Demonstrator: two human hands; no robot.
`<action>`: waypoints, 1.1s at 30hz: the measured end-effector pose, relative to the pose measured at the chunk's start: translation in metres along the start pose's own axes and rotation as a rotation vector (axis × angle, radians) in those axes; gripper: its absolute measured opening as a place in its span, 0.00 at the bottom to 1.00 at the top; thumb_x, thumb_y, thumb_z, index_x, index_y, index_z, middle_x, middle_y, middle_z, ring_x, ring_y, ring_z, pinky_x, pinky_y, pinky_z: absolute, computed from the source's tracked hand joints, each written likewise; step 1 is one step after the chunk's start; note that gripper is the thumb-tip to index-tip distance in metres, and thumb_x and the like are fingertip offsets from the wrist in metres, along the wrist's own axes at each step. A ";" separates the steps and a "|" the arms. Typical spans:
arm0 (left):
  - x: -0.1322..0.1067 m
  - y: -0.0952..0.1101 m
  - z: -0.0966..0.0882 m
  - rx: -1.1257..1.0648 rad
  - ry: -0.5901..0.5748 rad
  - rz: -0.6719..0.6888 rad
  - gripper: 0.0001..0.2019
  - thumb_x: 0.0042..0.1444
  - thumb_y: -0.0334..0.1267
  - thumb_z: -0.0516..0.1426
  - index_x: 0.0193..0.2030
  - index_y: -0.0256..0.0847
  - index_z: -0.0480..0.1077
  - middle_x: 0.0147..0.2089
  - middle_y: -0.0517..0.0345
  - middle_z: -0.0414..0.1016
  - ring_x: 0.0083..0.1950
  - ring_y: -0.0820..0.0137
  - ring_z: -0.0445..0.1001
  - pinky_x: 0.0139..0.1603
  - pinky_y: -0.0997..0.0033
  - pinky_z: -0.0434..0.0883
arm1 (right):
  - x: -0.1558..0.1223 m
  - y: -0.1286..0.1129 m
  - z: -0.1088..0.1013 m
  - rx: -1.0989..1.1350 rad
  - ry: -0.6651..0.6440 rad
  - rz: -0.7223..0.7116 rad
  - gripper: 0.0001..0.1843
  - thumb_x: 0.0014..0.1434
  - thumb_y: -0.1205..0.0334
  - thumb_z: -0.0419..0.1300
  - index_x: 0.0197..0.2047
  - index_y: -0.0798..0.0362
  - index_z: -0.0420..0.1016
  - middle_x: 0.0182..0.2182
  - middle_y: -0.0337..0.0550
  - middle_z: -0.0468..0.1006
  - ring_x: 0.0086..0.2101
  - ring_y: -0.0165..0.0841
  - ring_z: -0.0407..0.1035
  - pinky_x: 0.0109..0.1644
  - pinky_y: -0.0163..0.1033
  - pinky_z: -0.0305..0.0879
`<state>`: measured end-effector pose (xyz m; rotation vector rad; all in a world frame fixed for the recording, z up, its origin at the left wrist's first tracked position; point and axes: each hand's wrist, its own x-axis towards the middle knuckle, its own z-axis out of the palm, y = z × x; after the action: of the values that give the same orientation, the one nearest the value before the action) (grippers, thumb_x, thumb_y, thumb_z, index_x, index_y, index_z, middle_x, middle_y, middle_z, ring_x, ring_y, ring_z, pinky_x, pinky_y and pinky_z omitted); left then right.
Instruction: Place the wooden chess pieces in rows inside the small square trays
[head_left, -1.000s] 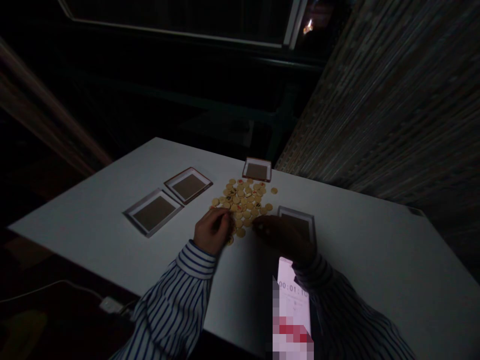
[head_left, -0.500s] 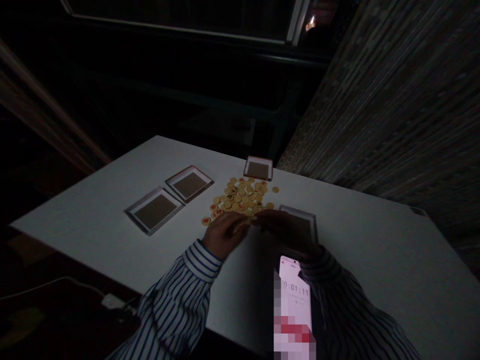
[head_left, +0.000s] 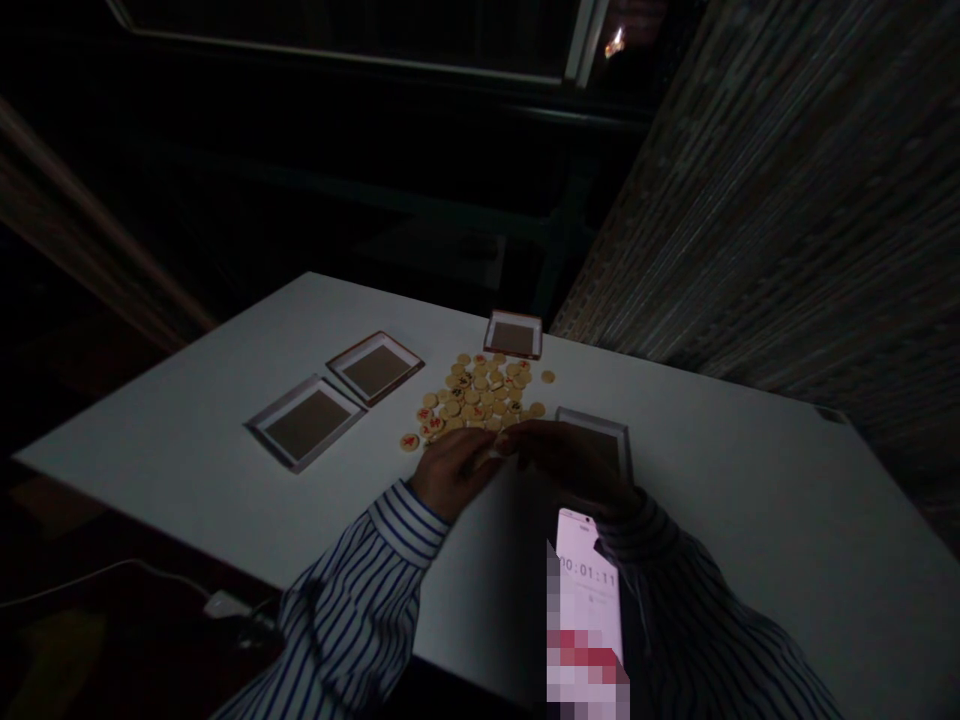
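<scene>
A heap of round tan game discs (head_left: 480, 395) with red or black marks lies in the middle of a white table (head_left: 225, 480). My left hand (head_left: 454, 470) sits at the near edge of the heap, fingers curled together over some discs. My right hand (head_left: 570, 462) is beside it, in shadow, fingertips meeting the left hand's; what it holds is too dark to make out. Both arms wear striped sleeves.
Two shallow box trays (head_left: 306, 420) (head_left: 375, 366) lie left of the heap, a small one (head_left: 514, 334) behind it and another (head_left: 600, 432) at my right hand. A lit phone showing a timer (head_left: 589, 580) rests near my right forearm. A brick wall (head_left: 787, 200) stands right.
My left hand moved right from the heap's left side to meet my right hand. A disc now lies apart at the heap's left. The timer advanced one second.
</scene>
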<state>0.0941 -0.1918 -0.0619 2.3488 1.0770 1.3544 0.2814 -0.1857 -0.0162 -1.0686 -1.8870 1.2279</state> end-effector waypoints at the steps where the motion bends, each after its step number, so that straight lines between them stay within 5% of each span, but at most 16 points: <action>1: 0.000 0.000 0.000 0.004 0.008 0.002 0.12 0.52 0.36 0.57 0.45 0.40 0.69 0.39 0.52 0.76 0.41 0.69 0.74 0.40 0.69 0.72 | 0.000 -0.002 0.000 0.003 -0.003 0.001 0.13 0.59 0.56 0.54 0.37 0.54 0.76 0.30 0.41 0.76 0.27 0.27 0.67 0.31 0.34 0.65; 19: 0.002 0.008 0.000 0.017 0.012 -0.098 0.10 0.52 0.40 0.57 0.41 0.41 0.71 0.36 0.52 0.77 0.38 0.68 0.75 0.39 0.67 0.73 | -0.004 -0.005 -0.003 0.095 -0.003 -0.139 0.12 0.57 0.56 0.56 0.40 0.52 0.74 0.34 0.44 0.76 0.33 0.30 0.69 0.36 0.36 0.66; 33: 0.018 0.037 0.018 -0.584 0.072 -0.589 0.15 0.44 0.41 0.62 0.38 0.38 0.72 0.29 0.56 0.77 0.28 0.72 0.74 0.30 0.72 0.73 | -0.012 -0.011 -0.027 -0.248 0.044 -0.097 0.13 0.58 0.57 0.54 0.41 0.51 0.76 0.33 0.41 0.78 0.31 0.30 0.70 0.33 0.33 0.64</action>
<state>0.1318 -0.2024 -0.0406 1.4326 1.0828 1.2914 0.3066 -0.1877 0.0032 -1.1062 -2.0701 0.9259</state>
